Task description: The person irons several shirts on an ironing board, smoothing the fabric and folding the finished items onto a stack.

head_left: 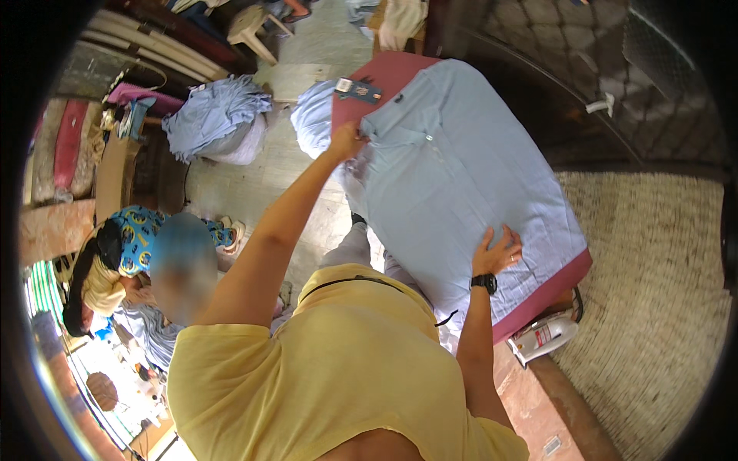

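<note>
A light blue shirt (469,146) lies spread out on a dark red ironing surface (396,71), its neck toward the far left and its front placket running lengthwise. My left hand (348,144) is closed on the shirt's left edge near the shoulder, with the fingertips partly hidden. Farther right, my right hand (500,250) rests on the lower part of the fabric, its fingers apart; a black watch is on that wrist. A dark blue hang tag (358,91) lies beside the neck on the red cover.
An iron (544,336), white and red, stands off the surface's near right corner. Blue garments are heaped (215,115) at the far left, and more blue cloth (314,115) hangs by the board. A person in a patterned top (138,234) sits close on my left. A plastic stool (254,32) stands behind.
</note>
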